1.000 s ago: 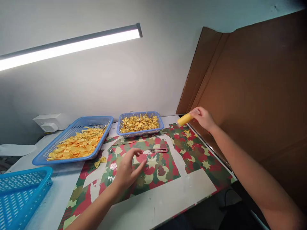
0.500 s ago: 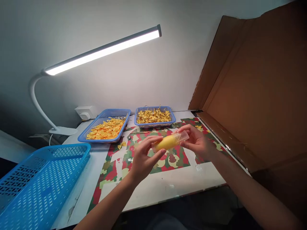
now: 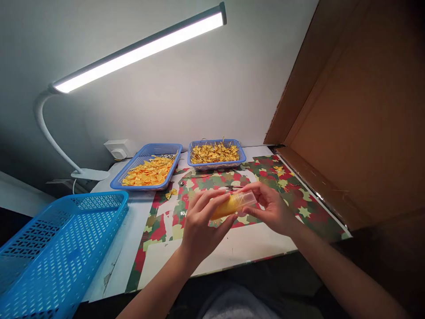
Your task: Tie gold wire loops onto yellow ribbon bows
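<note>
I hold a small yellow tube with a clear cap (image 3: 234, 204) in both hands above the patterned mat (image 3: 299, 204). My left hand (image 3: 199, 226) wraps its fingers round the yellow end. My right hand (image 3: 270, 208) pinches the clear end. Beyond the hands, small scissors (image 3: 232, 188) lie on the mat, partly hidden by my fingers.
Two blue baskets at the back hold yellow folded pieces (image 3: 149, 170) and several gold bows (image 3: 215, 153). One loose bow (image 3: 171, 193) lies on the mat. A large empty blue basket (image 3: 56, 248) stands at left. A desk lamp (image 3: 133, 53) hangs overhead; a cardboard wall (image 3: 358, 115) rises at right.
My right hand brought the tube from the far right to the middle, and my left hand took hold of its yellow end. My view has pulled back and tilted down.
</note>
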Demonstrator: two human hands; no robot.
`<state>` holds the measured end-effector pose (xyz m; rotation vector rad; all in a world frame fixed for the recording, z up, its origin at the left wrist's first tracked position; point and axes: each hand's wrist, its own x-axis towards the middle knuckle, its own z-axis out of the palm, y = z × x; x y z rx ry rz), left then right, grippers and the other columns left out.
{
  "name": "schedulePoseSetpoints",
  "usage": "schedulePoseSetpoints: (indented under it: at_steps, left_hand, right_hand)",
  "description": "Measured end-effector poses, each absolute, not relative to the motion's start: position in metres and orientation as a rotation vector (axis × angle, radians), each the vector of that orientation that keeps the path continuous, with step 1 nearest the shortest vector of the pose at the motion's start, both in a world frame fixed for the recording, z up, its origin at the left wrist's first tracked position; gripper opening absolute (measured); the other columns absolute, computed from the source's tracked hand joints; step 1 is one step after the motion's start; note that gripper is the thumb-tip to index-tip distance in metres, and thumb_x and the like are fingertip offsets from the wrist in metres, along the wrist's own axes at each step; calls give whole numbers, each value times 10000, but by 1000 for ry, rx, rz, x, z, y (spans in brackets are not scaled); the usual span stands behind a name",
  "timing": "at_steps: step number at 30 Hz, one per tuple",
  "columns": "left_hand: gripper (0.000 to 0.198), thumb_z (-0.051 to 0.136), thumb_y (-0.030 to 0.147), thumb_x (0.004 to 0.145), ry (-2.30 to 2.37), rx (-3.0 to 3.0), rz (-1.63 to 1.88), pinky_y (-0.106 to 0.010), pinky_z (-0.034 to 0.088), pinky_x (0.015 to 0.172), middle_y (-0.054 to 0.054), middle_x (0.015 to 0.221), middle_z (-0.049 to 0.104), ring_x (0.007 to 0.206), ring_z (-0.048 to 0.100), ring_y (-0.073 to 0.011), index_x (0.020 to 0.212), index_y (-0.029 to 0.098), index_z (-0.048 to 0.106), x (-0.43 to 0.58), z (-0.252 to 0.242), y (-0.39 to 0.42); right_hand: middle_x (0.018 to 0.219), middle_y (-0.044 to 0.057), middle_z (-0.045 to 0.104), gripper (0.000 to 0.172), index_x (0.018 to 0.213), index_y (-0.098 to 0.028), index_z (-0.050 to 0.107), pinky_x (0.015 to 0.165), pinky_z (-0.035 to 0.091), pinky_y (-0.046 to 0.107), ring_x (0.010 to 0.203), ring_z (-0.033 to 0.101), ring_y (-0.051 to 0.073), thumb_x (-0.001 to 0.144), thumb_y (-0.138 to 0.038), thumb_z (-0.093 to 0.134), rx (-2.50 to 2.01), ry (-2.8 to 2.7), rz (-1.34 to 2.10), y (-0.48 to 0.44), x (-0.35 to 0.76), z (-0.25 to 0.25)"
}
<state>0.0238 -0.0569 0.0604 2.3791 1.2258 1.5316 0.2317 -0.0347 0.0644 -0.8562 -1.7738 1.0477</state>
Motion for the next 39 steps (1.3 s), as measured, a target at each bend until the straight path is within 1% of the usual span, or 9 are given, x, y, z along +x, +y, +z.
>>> schedulePoseSetpoints:
  at_steps: [7,10,16,20,23,27,29,33,39]
  left_hand:
    - [55,665,222,857,1108,2177,1510,-323,552,713,-56,855,740,802,684,-197,874,215,717,19,57,-51]
    - [109,647,204,870,1118,2117,1571,-301,540,686,-38,792,733,744,674,-175,775,205,700,15,54,-49]
    - [114,621,273,899,1293,1699,1781,-295,518,746,-34,839,700,836,647,-178,842,201,689,-2,38,-46]
    - [261,709,336,830,1142,1664,1479,-305,552,792,-80,1035,701,927,660,-204,1056,208,678,-5,31,-49]
    - [275,753,305,792,1003,1664,1356,-303,579,792,-86,1003,700,924,668,-207,1041,209,686,-2,28,-52]
    - [279,801,195,735,982,1705,1516,-307,591,822,-68,1010,688,992,650,-209,992,232,697,0,24,-52]
    - [289,802,154,725,968,1728,1571,-313,596,829,-60,1017,686,1000,650,-206,979,238,690,1,21,-52]
    - [362,797,121,719,932,1698,1617,-324,594,862,-49,1032,678,1012,649,-196,1030,243,658,1,17,-51]
    - [390,793,218,741,997,1453,1471,-286,600,815,-61,1058,666,974,663,-189,1102,228,645,0,14,-48]
  right_hand:
    - [1137,66,670,248,1100,-274,609,877,564,371,1113,629,231,864,-282,685,-789,-1856,980,-39,229,57]
    - [1167,66,667,228,1086,-281,611,927,547,393,1169,607,234,874,-217,668,-715,-1857,947,-41,229,53]
    - [1238,32,637,296,1037,-319,619,936,550,403,1201,589,217,857,-85,645,-610,-1774,889,-40,232,41]
    - [1166,27,669,219,909,-297,641,913,566,413,1114,638,210,857,-85,637,-613,-1766,783,-40,232,38]
    - [1199,43,649,156,876,-281,636,921,567,413,1142,626,219,866,-126,635,-635,-1749,768,-41,230,36]
    - [1454,90,458,512,1232,-340,501,870,592,387,1211,586,251,794,-272,757,-739,-1589,1000,-41,230,30]
    - [1371,119,537,531,1275,-309,471,781,611,347,1074,662,234,817,-388,729,-810,-1517,1154,-39,231,26]
    - [901,65,701,340,1087,-202,579,657,609,292,729,725,178,889,-475,619,-891,-1465,1340,-36,231,22]
    - [985,49,683,317,1106,-245,598,740,619,301,885,702,182,850,-410,688,-836,-1492,1209,-35,232,13]
